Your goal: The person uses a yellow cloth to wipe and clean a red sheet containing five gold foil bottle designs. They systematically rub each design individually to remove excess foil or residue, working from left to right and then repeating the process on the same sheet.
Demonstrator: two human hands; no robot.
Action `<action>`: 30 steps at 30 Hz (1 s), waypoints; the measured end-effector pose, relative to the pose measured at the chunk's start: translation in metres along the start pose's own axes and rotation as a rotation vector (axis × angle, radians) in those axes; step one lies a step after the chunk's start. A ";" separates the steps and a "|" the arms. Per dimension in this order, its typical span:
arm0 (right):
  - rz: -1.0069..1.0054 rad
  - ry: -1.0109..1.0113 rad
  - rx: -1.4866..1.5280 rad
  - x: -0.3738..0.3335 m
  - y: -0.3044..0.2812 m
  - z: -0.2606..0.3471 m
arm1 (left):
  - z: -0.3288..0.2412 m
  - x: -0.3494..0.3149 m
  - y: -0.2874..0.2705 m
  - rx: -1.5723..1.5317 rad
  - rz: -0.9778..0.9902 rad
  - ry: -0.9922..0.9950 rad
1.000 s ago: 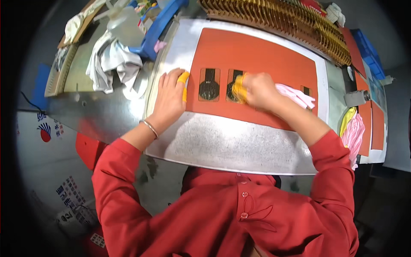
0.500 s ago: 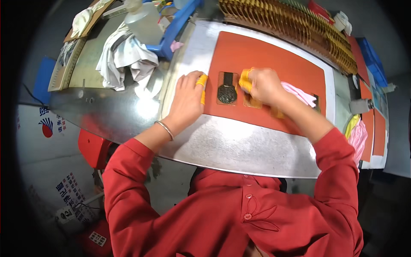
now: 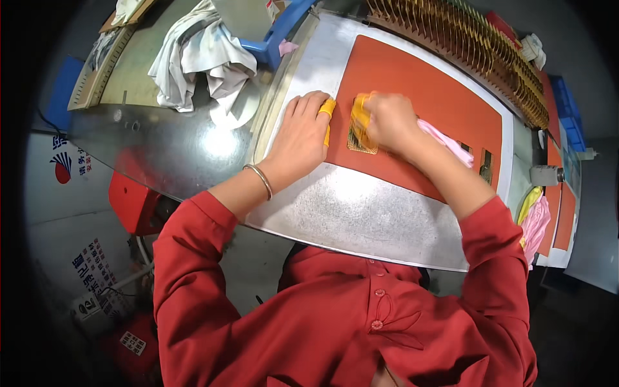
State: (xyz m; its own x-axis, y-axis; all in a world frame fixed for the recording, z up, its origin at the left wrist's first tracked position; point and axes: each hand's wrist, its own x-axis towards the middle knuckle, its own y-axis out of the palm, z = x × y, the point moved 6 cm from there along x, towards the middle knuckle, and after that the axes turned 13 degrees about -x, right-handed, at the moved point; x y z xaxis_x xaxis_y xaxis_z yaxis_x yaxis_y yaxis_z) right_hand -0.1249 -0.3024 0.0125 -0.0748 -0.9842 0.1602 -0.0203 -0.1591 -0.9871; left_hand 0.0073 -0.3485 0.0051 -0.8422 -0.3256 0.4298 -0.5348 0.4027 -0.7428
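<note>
My left hand (image 3: 302,132) lies flat with fingers stretched out on the pale sheet beside the left edge of an orange mat (image 3: 429,77). Yellow covers show on its thumb side. Above the mat, my right hand (image 3: 390,124) is curled closed, its yellow-covered fingertips blurred over a small gold and dark rectangular plate (image 3: 361,140). A pink cloth (image 3: 446,140) trails from under that hand, apparently gripped in it. Right of the forearm lies another small plate (image 3: 487,164); the arm and cloth hide part of the mat.
A rack of upright gold-coloured plates (image 3: 464,48) runs along the back. White rags (image 3: 206,58) lie left, near a blue bin (image 3: 277,42). A grey bottle (image 3: 547,175) stands at right, above yellow and pink cloths (image 3: 535,222). A red stool (image 3: 132,197) is below the table.
My right hand has moved left over the black-marked plate, and the pink cloth has shifted with it. My left hand stays flat by the mat. The whole view has shifted slightly.
</note>
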 end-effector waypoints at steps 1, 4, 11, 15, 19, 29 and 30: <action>0.014 0.125 0.101 0.015 -0.004 -0.016 | -0.001 0.005 -0.002 0.004 0.012 0.011; 0.021 0.078 0.054 0.005 -0.003 -0.017 | 0.000 0.011 0.001 -0.030 0.013 -0.009; 0.028 -0.051 0.509 -0.128 -0.049 0.055 | 0.017 -0.001 -0.002 -0.137 0.023 -0.052; -0.203 0.398 1.168 -0.226 -0.109 -0.005 | 0.027 0.023 -0.018 -0.339 0.039 -0.205; -0.488 0.684 1.529 -0.331 -0.131 -0.049 | -0.096 0.084 0.034 -0.433 0.267 -0.012; -0.820 1.248 1.229 -0.451 -0.055 -0.147 | -0.208 0.150 0.215 -0.095 0.558 0.048; -0.807 1.266 1.173 -0.459 -0.048 -0.153 | -0.209 0.150 0.219 -0.049 0.564 0.052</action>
State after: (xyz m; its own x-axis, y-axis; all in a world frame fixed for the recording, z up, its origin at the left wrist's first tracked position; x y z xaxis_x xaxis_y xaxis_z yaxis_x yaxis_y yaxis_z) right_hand -0.2423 0.1688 -0.0120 -0.9872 -0.1199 -0.1054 0.1310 -0.9858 -0.1055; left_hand -0.2509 -0.1306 0.0144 -1.0000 -0.0067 -0.0007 -0.0030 0.5417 -0.8405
